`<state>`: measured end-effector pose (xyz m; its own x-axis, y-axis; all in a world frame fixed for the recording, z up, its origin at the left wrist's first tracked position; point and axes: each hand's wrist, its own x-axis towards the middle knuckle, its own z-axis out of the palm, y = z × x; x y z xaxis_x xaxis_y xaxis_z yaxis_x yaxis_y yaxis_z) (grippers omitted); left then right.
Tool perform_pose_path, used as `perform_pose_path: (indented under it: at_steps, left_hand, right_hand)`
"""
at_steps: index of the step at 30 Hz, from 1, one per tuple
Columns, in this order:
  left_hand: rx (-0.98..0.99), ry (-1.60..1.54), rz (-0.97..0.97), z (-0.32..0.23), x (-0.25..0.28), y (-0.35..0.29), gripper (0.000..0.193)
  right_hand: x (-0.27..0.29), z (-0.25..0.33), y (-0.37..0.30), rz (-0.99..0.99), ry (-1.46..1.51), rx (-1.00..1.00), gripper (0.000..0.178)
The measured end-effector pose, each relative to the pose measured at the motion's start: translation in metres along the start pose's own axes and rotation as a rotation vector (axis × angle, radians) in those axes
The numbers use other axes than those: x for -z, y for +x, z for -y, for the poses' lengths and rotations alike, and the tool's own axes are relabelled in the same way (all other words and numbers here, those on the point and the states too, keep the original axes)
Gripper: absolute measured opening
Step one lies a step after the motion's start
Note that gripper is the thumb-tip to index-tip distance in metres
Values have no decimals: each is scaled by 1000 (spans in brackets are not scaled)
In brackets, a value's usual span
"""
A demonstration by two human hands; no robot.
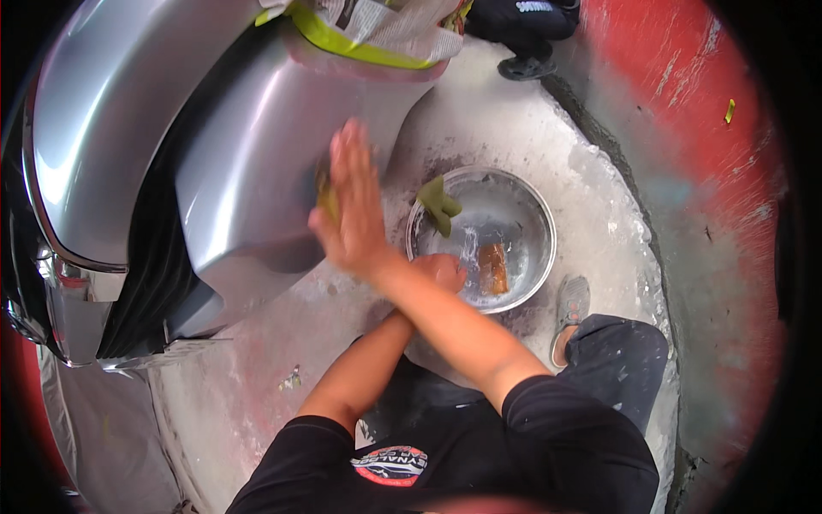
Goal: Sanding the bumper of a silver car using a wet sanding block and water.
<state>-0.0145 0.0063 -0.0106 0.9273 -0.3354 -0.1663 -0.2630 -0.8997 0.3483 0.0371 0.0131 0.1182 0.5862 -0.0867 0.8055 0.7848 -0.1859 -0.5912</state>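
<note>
R hand [353, 201] lies flat and open, pressing a yellow-green pad [325, 195] on the silver car panel [248, 163]. L hand [441, 270], curled at the metal basin [481, 240] beside the panel; grip unclear. Keep palm pressure even and pad wet.

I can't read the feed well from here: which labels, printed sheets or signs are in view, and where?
Masking newspaper: top centre, over the silver car panel, grey print with yellow-green tape edge.
Shirt logo patch: bottom centre on black shirt, oval, red, white and blue.
White lettering: another person's dark clothing, top edge.
No screens.

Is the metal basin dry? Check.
No, the metal basin holds shallow water with a brown block lying in it.
</note>
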Motion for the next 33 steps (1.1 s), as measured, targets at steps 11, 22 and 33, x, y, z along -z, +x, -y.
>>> perform_pose_path:
  at_steps: [11,22,33]
  left_hand:
    - [-52,-68,-40,11,-18,7,29]
    - [-289,-499,-229,35,-48,10,38]
    - [-295,-181,-242,71,-73,9,30]
  right_hand:
    - [-1,-36,16,-188,62,-197,68]
    - [-3,-53,32,-332,235,-468,69]
    - [-15,-73,55,-357,358,-579,74]
